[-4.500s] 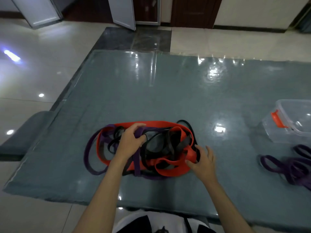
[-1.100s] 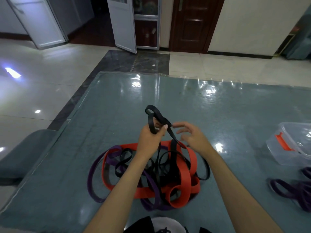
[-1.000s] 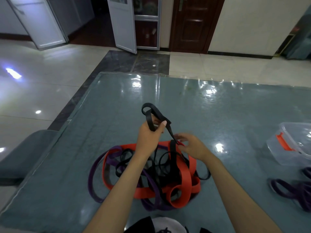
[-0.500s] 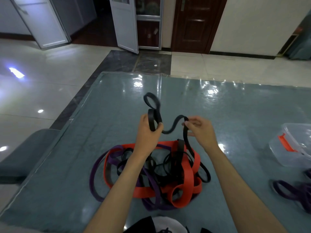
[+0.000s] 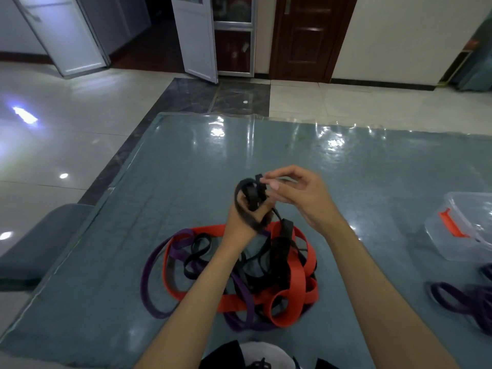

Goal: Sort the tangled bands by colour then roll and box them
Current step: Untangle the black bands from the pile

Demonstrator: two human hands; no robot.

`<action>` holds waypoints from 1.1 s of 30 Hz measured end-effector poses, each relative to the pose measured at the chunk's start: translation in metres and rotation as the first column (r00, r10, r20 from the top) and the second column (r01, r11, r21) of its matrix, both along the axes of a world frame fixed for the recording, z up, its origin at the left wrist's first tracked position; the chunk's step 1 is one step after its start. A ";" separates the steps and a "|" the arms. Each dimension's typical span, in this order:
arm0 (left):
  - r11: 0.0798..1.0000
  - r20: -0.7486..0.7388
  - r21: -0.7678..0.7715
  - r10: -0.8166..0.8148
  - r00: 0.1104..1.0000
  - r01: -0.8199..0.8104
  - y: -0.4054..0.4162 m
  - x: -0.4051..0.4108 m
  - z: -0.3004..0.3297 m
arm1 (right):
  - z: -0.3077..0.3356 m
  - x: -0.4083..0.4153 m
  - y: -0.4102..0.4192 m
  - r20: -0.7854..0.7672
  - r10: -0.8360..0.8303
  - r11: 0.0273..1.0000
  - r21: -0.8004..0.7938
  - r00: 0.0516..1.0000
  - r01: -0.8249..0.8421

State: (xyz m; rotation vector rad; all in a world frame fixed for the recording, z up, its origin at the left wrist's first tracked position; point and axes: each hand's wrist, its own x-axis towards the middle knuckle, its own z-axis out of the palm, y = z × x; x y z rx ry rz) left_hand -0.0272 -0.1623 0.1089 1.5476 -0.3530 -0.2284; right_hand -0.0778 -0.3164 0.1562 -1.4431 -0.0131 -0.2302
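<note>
Both hands are raised above the middle of the grey-green, glossy plastic-covered desk (image 5: pixel 186 161), close together and both clamped on the same narrow black elastic band (image 5: pixel 250 194). The left hand (image 5: pixel 243 222) has its fingers curled round several gathered loops of this band, while the right hand (image 5: pixel 300 195) pinches the band's top between thumb and forefinger, its other fingers loosely bent. From the left hand the black band trails down into the tangled heap of wide red, purple and black bands (image 5: pixel 239 278), which lies on the desk just below the hands. Well apart, at the desk's right edge, stands a clear plastic box with an orange-red latch (image 5: pixel 463 227), and near it, toward the person, lies a separate bundle of purple bands (image 5: pixel 463 302).
</note>
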 end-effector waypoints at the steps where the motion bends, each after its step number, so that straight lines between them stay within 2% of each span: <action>1: 0.999 -0.009 -0.023 0.023 1.000 -0.023 0.002 0.002 0.001 | -0.008 -0.001 -0.003 0.010 -0.012 1.000 -0.007 1.000 0.012; 4: 0.997 -0.014 -0.028 0.077 0.997 -0.077 0.012 0.009 0.000 | -0.040 -0.005 -0.016 -0.059 -0.113 0.956 -0.279 0.992 0.093; 6: 0.995 0.012 -0.017 0.100 0.995 -0.100 0.018 0.012 0.002 | -0.062 -0.010 -0.023 -0.215 -0.066 0.878 -0.476 0.974 -0.046; 8: 0.994 0.035 -0.025 0.107 0.994 -0.106 0.022 0.015 0.005 | -0.083 -0.015 -0.029 -0.387 -0.003 0.747 -0.614 0.922 -0.255; 10: 0.994 0.031 -0.022 0.111 0.993 -0.110 0.024 0.015 0.004 | -0.100 -0.020 -0.034 -0.446 -0.018 0.619 -0.708 0.895 -0.341; 11: 0.994 0.039 0.005 0.107 0.993 -0.108 0.025 0.016 0.003 | -0.106 -0.022 -0.037 -0.452 -0.046 0.602 -0.724 0.891 -0.336; 14: 0.985 0.125 0.129 0.099 0.987 -0.115 0.029 0.015 0.000 | -0.108 -0.023 -0.042 -0.451 -0.163 0.678 -0.698 0.878 -0.232; 16: 0.967 0.224 0.215 0.090 0.970 -0.139 0.032 0.015 0.001 | -0.101 -0.019 -0.045 -0.357 -0.247 0.661 -0.742 0.901 -0.113; 18: 0.911 0.368 0.368 0.040 0.929 -0.185 0.036 0.016 0.002 | -0.089 -0.015 -0.046 -0.239 -0.331 0.671 -0.740 0.913 0.049; 21: 0.834 0.426 0.513 -0.042 0.904 -0.203 0.041 0.016 0.002 | -0.072 -0.007 -0.049 -0.152 -0.391 0.758 -0.613 0.908 0.223; 24: 0.755 0.477 0.616 -0.127 0.870 -0.227 0.040 0.011 0.002 | -0.058 -0.004 -0.046 -0.107 -0.376 0.830 -0.482 0.920 0.283; 26: 0.719 0.501 0.657 -0.191 0.844 -0.227 0.037 0.010 0.002 | -0.055 -0.001 -0.042 -0.059 -0.360 0.814 -0.507 0.931 0.283; 29: 0.689 0.517 0.687 -0.240 0.822 -0.231 0.035 0.008 0.003 | -0.057 -0.001 -0.036 -0.058 -0.365 0.723 -0.646 0.929 0.244; 33: 0.732 0.516 0.645 -0.209 0.831 -0.217 0.035 0.009 0.003 | -0.051 -0.009 -0.029 0.172 -0.382 0.738 -0.534 0.908 0.412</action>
